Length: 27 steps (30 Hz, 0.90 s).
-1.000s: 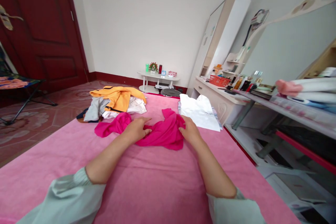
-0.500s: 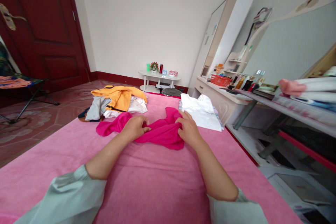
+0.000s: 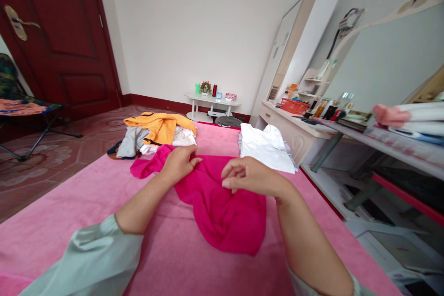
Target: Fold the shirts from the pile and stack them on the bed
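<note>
A bright magenta garment (image 3: 229, 219), its exact kind unclear, lies crumpled on the pink bedspread (image 3: 194, 263), its right part spread toward me. My left hand (image 3: 179, 164) grips its upper left part, thumb toward the fingers. Over the right part is my right hand (image 3: 250, 175), fingers loosely curled and apart from the thumb, with nothing visible in them. Beyond my left hand sits a heap of clothes with an orange garment (image 3: 161, 129) on top. A folded white shirt (image 3: 265, 148) rests on other folded cloth beyond my right hand.
A dressing table (image 3: 294, 120) with a red basket (image 3: 294, 106) and bottles stands at the right, near a glass-topped table (image 3: 391, 141). At the far wall is a small white table (image 3: 211, 99). A folding chair (image 3: 34, 111) stands at the left by the door.
The garment's right part has been spread out and pulled toward me. My right hand has let go of its edge and come nearer above it. My left hand stays on the cloth.
</note>
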Tool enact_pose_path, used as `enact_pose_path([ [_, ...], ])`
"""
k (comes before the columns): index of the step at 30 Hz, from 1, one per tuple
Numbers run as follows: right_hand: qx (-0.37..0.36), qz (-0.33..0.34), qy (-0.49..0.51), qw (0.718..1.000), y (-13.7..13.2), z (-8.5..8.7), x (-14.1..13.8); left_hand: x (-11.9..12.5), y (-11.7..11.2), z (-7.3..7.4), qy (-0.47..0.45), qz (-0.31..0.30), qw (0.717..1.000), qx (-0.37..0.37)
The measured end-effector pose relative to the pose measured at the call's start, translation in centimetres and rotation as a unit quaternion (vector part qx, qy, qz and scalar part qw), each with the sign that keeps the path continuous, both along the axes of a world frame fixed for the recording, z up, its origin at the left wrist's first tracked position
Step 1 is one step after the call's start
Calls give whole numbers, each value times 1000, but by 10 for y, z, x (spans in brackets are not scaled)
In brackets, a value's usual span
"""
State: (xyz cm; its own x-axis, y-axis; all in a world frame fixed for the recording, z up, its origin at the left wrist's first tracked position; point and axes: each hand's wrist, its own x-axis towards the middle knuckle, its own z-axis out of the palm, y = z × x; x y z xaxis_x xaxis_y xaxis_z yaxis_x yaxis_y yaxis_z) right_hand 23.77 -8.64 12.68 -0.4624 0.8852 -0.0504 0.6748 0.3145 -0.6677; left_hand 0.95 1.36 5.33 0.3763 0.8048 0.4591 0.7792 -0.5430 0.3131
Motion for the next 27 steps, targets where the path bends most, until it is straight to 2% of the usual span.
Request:
enact_pose_path([
  [1,67,-82,-7,994,8,-9,2,1,-1,1,-10,-9,1000,9],
  [2,139,-166,-21,976,17,-19,5,2,-2,3,-20,-16,1000,16],
  [3,195,-232,-31,952,25,-29,9,3,-4,5,-28,-24,999,21],
  [4,225,-270,-32,935,33,-40,12,4,-5,6,-36,-31,999,27],
  [5,231,-279,-21,932,39,-50,16,5,-7,8,-44,-38,998,33],
  [7,195,-245,12,950,47,-65,22,7,-9,12,-59,-57,995,51],
  [9,157,-218,35,963,52,-73,27,8,-11,14,-68,-75,992,69],
  [11,167,-240,61,954,53,-72,32,7,-10,15,-64,-77,992,76],
  [12,194,-269,85,940,54,-69,35,6,-9,15,-56,-71,993,74],
  [16,337,-382,191,839,53,-52,44,0,-3,12,29,-71,996,36],
  [18,367,-396,228,810,52,-47,47,-2,-1,11,74,-70,995,23],
  [20,385,-398,257,792,50,-44,48,-4,0,11,95,-46,994,31],
  [24,446,-414,259,750,48,-42,48,-8,0,12,57,-20,997,44],
  [27,463,-427,254,734,47,-41,47,-8,-1,11,-25,-49,998,30],
])
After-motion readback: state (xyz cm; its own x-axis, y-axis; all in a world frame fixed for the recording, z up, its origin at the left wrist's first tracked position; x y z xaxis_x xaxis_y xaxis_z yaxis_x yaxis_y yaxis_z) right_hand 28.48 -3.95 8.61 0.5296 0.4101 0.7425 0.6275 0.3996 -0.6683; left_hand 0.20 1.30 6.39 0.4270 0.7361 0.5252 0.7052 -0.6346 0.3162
